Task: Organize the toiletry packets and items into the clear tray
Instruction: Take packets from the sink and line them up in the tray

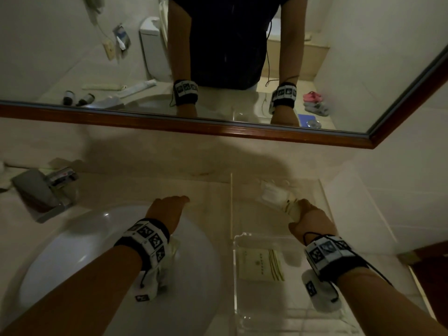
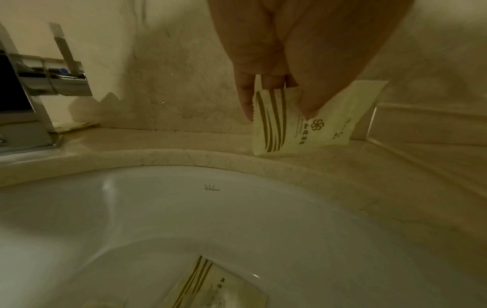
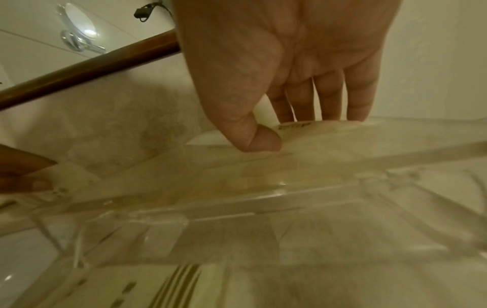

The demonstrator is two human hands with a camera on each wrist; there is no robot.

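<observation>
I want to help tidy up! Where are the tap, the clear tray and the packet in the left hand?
tap (image 1: 46, 187), head view, on its grey body.
clear tray (image 1: 234, 275), head view, on its left wall.
packet (image 2: 305, 129), left wrist view, on its printed face.

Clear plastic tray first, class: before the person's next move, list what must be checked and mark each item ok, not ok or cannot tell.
1. Left hand pinches a cream paper packet with gold stripes: ok.
2. Right hand grips a pale wrapped item at the clear plastic tray: ok.
3. Tray's near compartment holds one striped packet: ok.
4. White sink basin free of packets: not ok, one lies inside.
5. Room for more in the far compartment: cannot tell.
</observation>
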